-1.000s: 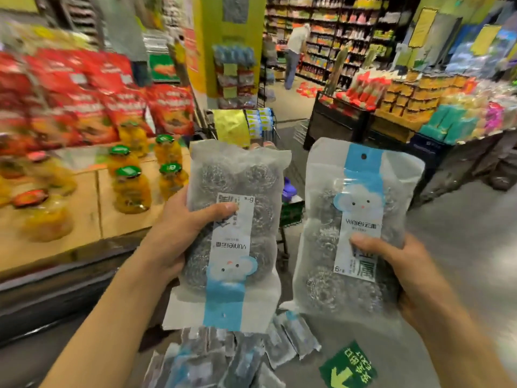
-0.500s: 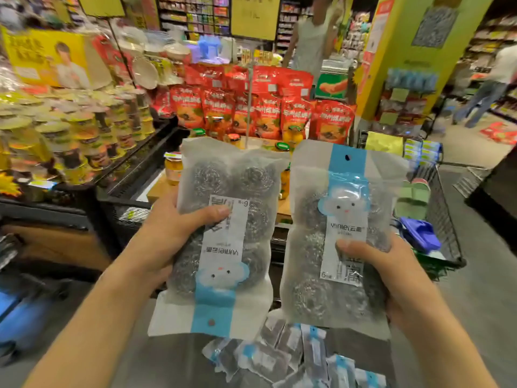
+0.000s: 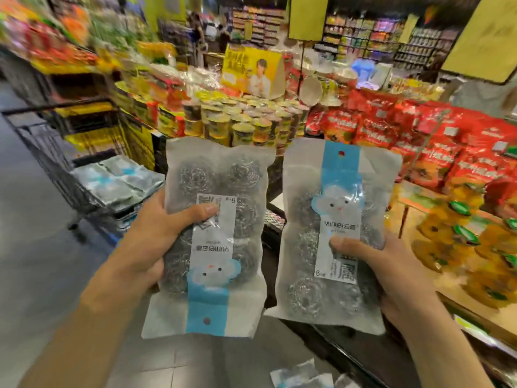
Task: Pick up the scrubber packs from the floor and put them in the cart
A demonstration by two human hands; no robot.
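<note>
Holding two clear plastic packs of steel-wool scrubbers upright at chest height in a supermarket aisle, long axes running top to bottom and nearly parallel: left hand (image 3: pixel 145 242) gripping the upside-down scrubber pack with the blue-and-white label strip (image 3: pixel 215 242), thumb pressing across its front and fingers hidden behind; right hand (image 3: pixel 391 273) gripping the right-way-up scrubber pack with the cloud-face label (image 3: pixel 333 236), thumb laid on the label and fingers wrapping round its far edge. Lying off to the left and beyond the hands, the black wire shopping cart (image 3: pixel 53 152), already carrying a layer of flat grey-and-blue scrubber packs (image 3: pixel 117 180). Sitting nearer that cart, the left hand and its pack, likely the first to reach over the rim. Waiting on the grey floor at the bottom edge, more loose scrubber packs (image 3: pixel 302 376).
</note>
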